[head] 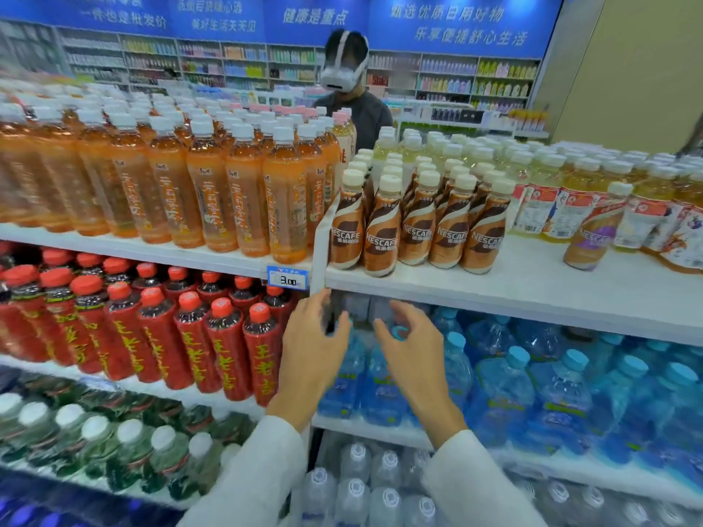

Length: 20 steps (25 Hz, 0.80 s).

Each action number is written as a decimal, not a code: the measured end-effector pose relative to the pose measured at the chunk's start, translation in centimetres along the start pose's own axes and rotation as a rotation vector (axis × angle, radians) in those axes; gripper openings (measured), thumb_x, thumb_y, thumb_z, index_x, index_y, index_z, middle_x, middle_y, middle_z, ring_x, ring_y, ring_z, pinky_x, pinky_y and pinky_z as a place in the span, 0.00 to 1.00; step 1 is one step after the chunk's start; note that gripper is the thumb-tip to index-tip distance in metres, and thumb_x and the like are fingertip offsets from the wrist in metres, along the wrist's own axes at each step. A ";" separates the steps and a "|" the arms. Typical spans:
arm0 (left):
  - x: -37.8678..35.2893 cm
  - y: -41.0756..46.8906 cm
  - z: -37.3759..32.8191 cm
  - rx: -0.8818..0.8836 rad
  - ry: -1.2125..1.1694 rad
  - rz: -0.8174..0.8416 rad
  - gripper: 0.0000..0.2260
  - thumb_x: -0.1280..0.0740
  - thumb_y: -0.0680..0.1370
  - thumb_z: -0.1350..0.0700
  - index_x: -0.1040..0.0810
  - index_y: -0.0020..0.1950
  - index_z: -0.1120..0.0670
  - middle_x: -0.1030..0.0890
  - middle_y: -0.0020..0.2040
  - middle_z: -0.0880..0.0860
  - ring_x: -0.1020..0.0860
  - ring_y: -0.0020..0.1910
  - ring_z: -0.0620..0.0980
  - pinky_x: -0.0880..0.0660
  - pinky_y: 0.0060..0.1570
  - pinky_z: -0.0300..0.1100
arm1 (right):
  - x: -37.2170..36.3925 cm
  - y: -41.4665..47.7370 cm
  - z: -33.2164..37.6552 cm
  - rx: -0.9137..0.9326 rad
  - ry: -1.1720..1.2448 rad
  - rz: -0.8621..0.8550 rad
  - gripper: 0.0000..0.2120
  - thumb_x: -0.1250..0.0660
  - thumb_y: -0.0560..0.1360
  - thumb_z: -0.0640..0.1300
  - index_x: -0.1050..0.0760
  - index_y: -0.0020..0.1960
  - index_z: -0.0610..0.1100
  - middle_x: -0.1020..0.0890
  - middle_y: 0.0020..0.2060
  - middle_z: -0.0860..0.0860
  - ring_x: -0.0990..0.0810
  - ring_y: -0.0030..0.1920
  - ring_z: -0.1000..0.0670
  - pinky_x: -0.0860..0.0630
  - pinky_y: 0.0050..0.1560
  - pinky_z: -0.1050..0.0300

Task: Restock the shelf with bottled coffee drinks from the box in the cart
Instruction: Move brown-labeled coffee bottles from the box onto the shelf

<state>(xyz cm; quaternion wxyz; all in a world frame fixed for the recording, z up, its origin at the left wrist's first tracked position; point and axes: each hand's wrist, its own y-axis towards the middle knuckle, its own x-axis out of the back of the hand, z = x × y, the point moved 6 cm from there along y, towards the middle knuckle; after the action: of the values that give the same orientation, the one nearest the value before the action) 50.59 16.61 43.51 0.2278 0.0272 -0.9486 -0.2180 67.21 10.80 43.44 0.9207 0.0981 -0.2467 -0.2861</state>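
Bottled coffee drinks (418, 226) stand in a tight block at the front of the top shelf (532, 287). Their brown-and-white sleeves face out and their cream caps are up. They sit just right of the white divider (323, 237) that parts them from the orange tea bottles (228, 192). A purple-labelled bottle (593, 232) of the same brand stands well apart to the right, beside the yellow drinks (551, 192). The box and the cart are out of view.

Each bottle looks like full plastic: fairly heavy for its size and stiff enough not to buckle. The glossy sleeve may be slick. The body narrows at the waist, so there, or at the neck under the cap, seems the surest hold. The bases are narrow, so a knock would likely topple the neighbours.

Neither grip has anything in it. The left hand (312, 351) and right hand (412, 348) hover below the shelf edge in front of the blue water bottles (513, 374), fingers loosely spread and slightly curled.
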 end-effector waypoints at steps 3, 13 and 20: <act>2.5 -6.9 1.8 0.099 0.010 -0.029 0.18 0.30 0.78 0.52 0.24 0.67 0.53 0.21 0.60 0.48 0.22 0.59 0.48 0.25 0.62 0.50 | 0.0 -5.8 -2.3 -0.056 0.033 0.108 0.20 0.28 0.77 0.50 0.22 0.68 0.46 0.19 0.63 0.53 0.21 0.62 0.53 0.25 0.65 0.53; 14.0 -29.4 10.3 0.591 0.152 -0.119 0.19 0.35 0.81 0.46 0.23 0.69 0.52 0.19 0.47 0.44 0.21 0.42 0.40 0.28 0.45 0.28 | -6.2 -25.6 -7.3 -0.311 0.211 0.575 0.09 0.29 0.79 0.47 0.21 0.59 0.50 0.17 0.58 0.50 0.20 0.58 0.49 0.25 0.57 0.61; 22.0 -40.7 14.7 0.835 0.246 -0.292 0.17 0.35 0.81 0.46 0.22 0.68 0.49 0.19 0.62 0.44 0.23 0.60 0.42 0.28 0.60 0.36 | -12.5 -34.7 -5.1 -0.372 0.222 0.862 0.16 0.31 0.79 0.52 0.21 0.65 0.48 0.18 0.59 0.54 0.21 0.60 0.53 0.28 0.61 0.57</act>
<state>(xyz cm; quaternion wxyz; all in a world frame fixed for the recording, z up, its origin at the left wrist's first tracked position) 22.42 -17.62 23.67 0.2753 0.2759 -0.9073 0.1578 44.30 -10.13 22.89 0.9781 -0.1497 -0.1099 0.0943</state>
